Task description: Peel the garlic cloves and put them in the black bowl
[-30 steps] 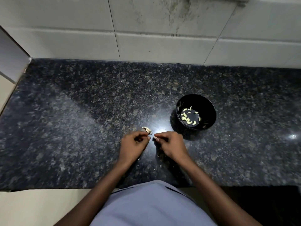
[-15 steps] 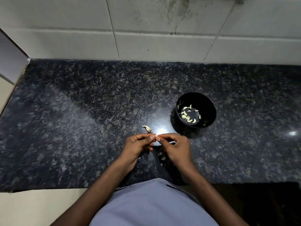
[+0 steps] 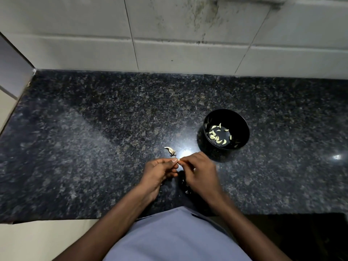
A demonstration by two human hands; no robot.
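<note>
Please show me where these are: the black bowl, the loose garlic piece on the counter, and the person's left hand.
black bowl (image 3: 243, 123): head view, on the inner right wall near the rim.
loose garlic piece (image 3: 170, 149): head view, on its pale curved body.
left hand (image 3: 158, 171): head view, on the back of the hand.

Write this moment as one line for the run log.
step: peeling | left hand + right hand: pinch one garlic clove | black bowl: peeled cloves inside

Speckled granite counter (image 3: 79, 147) bears black bowl (image 3: 243, 129), garlic piece (image 3: 170, 150).
</note>
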